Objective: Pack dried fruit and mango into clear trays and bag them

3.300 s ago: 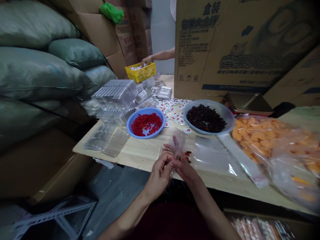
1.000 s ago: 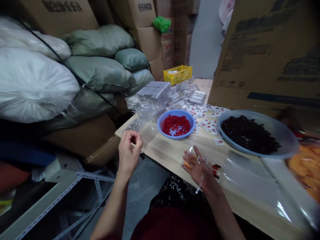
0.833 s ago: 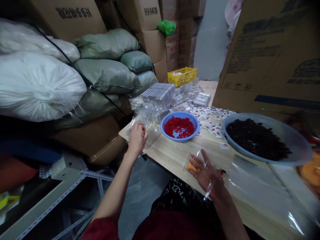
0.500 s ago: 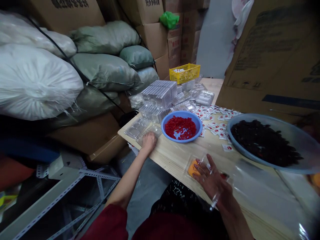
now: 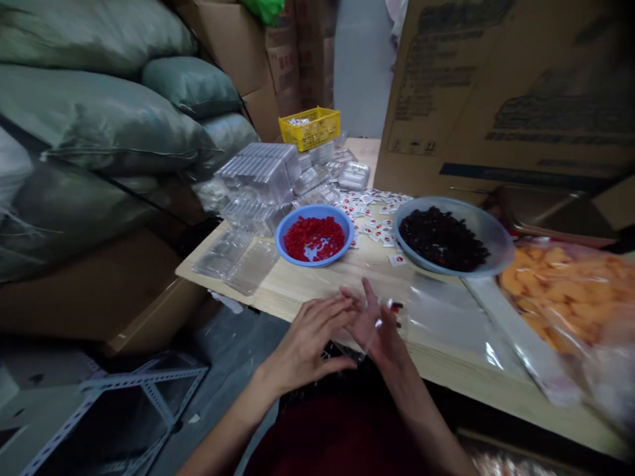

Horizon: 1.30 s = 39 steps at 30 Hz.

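Note:
My left hand is at the table's front edge, fingers stretched out and thumb apart, its fingertips meeting my right hand. My right hand is turned palm-inward with one finger pointing up, and a shiny clear plastic case shows between the two hands. Its outline is partly hidden by my fingers. Just beyond my right hand lie small red and dark pieces in clear plastic. A blue bowl of red pieces stands ahead, left of a larger translucent basin holding dark pieces.
Flat clear cases lie at the table's left corner, before stacked clear boxes. Small printed sachets are scattered behind the bowls. A yellow basket stands at the back. A bag of orange pieces lies right, below a large carton.
My left hand has left the flat cases at the corner and come right to meet my right hand. The orange piece under my right fingers is now hidden. The view has turned right.

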Tool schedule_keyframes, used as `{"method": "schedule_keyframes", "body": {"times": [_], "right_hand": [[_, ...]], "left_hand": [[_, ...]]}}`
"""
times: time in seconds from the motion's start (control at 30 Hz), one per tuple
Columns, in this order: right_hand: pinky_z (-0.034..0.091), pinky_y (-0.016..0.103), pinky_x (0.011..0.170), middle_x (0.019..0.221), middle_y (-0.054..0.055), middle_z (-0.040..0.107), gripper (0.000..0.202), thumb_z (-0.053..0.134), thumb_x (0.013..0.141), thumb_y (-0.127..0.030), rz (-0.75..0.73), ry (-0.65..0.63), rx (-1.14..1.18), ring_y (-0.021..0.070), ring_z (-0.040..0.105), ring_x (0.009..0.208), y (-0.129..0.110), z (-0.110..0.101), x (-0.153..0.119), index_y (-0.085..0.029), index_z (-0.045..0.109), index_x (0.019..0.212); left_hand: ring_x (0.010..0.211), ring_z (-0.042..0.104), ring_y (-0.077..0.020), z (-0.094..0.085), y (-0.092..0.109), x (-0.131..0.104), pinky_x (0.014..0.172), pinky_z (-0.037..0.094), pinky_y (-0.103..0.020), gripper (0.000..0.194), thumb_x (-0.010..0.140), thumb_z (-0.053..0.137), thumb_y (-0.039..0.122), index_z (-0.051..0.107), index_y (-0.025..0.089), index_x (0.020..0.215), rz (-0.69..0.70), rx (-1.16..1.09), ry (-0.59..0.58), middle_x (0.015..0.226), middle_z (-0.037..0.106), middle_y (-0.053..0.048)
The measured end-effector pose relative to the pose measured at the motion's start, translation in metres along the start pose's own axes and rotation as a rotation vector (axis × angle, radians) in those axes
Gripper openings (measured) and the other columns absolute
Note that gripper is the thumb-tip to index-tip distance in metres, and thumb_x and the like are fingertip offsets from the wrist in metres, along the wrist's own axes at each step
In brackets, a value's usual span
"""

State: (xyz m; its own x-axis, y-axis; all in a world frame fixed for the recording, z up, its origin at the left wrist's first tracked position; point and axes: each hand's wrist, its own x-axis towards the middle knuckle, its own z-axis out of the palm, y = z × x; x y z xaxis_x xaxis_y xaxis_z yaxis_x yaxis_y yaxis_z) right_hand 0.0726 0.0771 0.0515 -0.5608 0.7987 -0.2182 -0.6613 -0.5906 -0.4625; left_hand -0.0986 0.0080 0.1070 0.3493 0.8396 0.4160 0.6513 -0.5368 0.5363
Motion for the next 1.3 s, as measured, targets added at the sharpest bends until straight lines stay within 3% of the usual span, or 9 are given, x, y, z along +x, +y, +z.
{"method": "schedule_keyframes", "body": {"times": [0.1, 0.23, 0.4, 0.53, 0.67, 0.97, 1.07, 1.2, 1.3], "right_hand": [[0.038, 0.049, 0.109, 0.130, 0.004, 0.061, 0.094, 0.080, 0.057, -0.072, -0.060, 0.016, -0.054, 0.0266, 0.056, 0.121, -0.005, 0.002, -0.007, -0.043, 0.047, 0.140], [0.046, 0.045, 0.101, 0.135, 0.002, 0.056, 0.088, 0.080, 0.067, -0.062, -0.325, 0.269, -0.337, 0.0235, 0.055, 0.121, -0.036, -0.020, -0.022, -0.046, 0.039, 0.144], [0.053, 0.040, 0.088, 0.108, 0.007, 0.070, 0.052, 0.079, 0.075, -0.044, -0.436, 0.392, -0.801, 0.0219, 0.065, 0.097, -0.060, -0.062, -0.046, -0.024, 0.066, 0.121], [0.053, 0.044, 0.087, 0.102, 0.010, 0.072, 0.045, 0.073, 0.078, -0.047, -0.421, 0.435, -0.921, 0.0237, 0.068, 0.090, -0.047, -0.092, -0.044, -0.018, 0.070, 0.111], [0.054, 0.041, 0.078, 0.089, 0.007, 0.067, 0.050, 0.068, 0.081, -0.046, -0.594, 0.563, -1.121, 0.0201, 0.063, 0.078, -0.043, -0.116, -0.025, -0.014, 0.066, 0.120], [0.054, 0.039, 0.077, 0.102, 0.010, 0.062, 0.038, 0.053, 0.091, -0.034, -0.656, 0.526, -1.553, 0.0191, 0.061, 0.078, -0.049, -0.133, 0.000, -0.015, 0.064, 0.122], [0.052, 0.044, 0.091, 0.116, 0.013, 0.062, 0.038, 0.048, 0.093, -0.033, -0.676, 0.501, -1.620, 0.0234, 0.062, 0.097, -0.052, -0.130, 0.016, -0.017, 0.064, 0.123], [0.045, 0.049, 0.102, 0.116, 0.014, 0.067, 0.038, 0.048, 0.093, -0.034, -0.636, 0.396, -1.724, 0.0279, 0.058, 0.111, -0.065, -0.133, 0.032, -0.016, 0.067, 0.120], [0.049, 0.047, 0.096, 0.112, 0.014, 0.069, 0.038, 0.049, 0.091, -0.034, -0.577, 0.332, -1.672, 0.0262, 0.062, 0.102, -0.072, -0.140, 0.031, -0.016, 0.066, 0.120]], "left_hand": [[0.122, 0.060, -0.0209, 0.024, 0.012, 0.003, 0.104, 0.045, -0.039, 0.035, 0.095, 0.051, 0.018, 0.059, 0.022, 0.130, -0.022, -0.127, 0.139, 0.126, 0.068, -0.011], [0.098, 0.070, -0.0197, 0.022, 0.003, 0.016, 0.089, 0.053, -0.033, 0.019, 0.094, 0.056, 0.026, 0.063, 0.018, 0.109, -0.434, -0.496, 0.383, 0.106, 0.074, -0.010], [0.066, 0.065, -0.0142, 0.042, -0.032, 0.027, 0.065, 0.050, -0.025, 0.039, 0.080, 0.073, 0.036, 0.054, 0.016, 0.109, -0.716, -0.891, 0.157, 0.077, 0.071, -0.002], [0.061, 0.053, -0.0096, 0.090, -0.069, 0.029, 0.061, 0.043, -0.021, 0.044, 0.074, 0.076, 0.031, 0.057, 0.016, 0.111, -0.709, -0.697, 0.263, 0.069, 0.057, 0.005], [0.064, 0.051, -0.0107, 0.119, -0.090, 0.033, 0.064, 0.043, -0.023, 0.031, 0.079, 0.067, 0.027, 0.059, 0.017, 0.107, -0.718, -0.515, 0.367, 0.074, 0.053, 0.004], [0.107, 0.054, -0.0262, 0.128, -0.086, 0.013, 0.093, 0.041, -0.042, 0.033, 0.089, 0.054, 0.028, 0.056, 0.018, 0.120, -0.755, 0.115, 0.354, 0.111, 0.061, -0.011], [0.116, 0.050, -0.0282, 0.130, -0.079, 0.012, 0.095, 0.041, -0.044, 0.041, 0.093, 0.045, 0.026, 0.051, 0.019, 0.133, -0.739, 0.187, 0.283, 0.129, 0.056, -0.014], [0.130, 0.041, -0.0283, 0.127, -0.075, 0.019, 0.101, 0.037, -0.046, 0.058, 0.091, 0.041, 0.016, 0.040, 0.027, 0.148, -0.626, 0.270, 0.164, 0.155, 0.037, -0.009], [0.135, 0.036, -0.0287, 0.126, -0.076, 0.025, 0.104, 0.033, -0.047, 0.060, 0.089, 0.043, 0.014, 0.045, 0.031, 0.146, -0.561, 0.317, 0.064, 0.156, 0.038, -0.004]]}}
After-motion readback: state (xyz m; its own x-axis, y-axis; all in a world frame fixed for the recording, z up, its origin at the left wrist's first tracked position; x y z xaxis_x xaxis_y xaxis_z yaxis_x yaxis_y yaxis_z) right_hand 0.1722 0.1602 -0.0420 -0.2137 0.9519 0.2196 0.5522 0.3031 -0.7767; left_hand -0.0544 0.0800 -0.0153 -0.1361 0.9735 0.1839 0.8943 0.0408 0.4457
